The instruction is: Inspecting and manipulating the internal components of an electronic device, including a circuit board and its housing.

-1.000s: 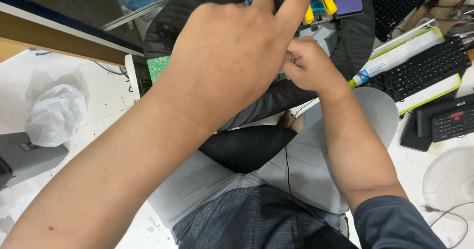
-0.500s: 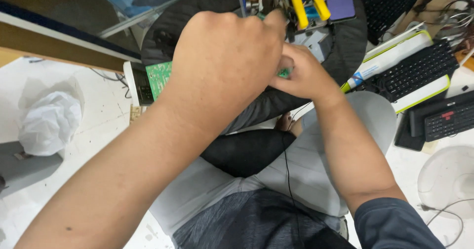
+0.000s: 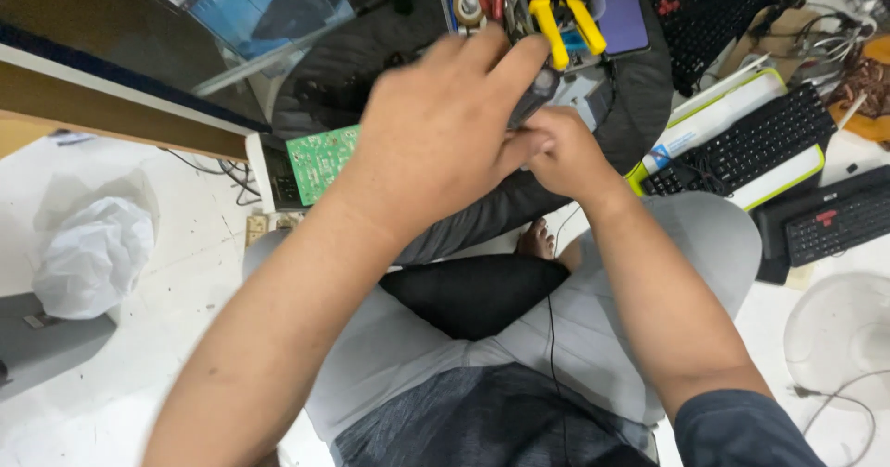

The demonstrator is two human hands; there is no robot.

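Observation:
My left hand (image 3: 440,143) reaches across in front of me, its fingertips closed on a small dark grey device (image 3: 536,94). My right hand (image 3: 559,157) is curled tight just below and to the right of it, pressed against the left hand's fingers and gripping the same device from underneath. Most of the device is hidden by the hands. I sit cross-legged on a white floor, the hands held above a round dark cushion (image 3: 371,55).
A green circuit board (image 3: 320,161) lies left of the hands. A tray of tools with yellow-handled pliers (image 3: 559,13) stands just behind them. Black keyboards (image 3: 751,143) (image 3: 834,221) lie at the right, a crumpled white bag (image 3: 93,254) at the left, a white fan (image 3: 844,337) at lower right.
The view has tipped up, so the hands sit lower in it and more of the tool tray shows. Both hands stay pressed together on the small device.

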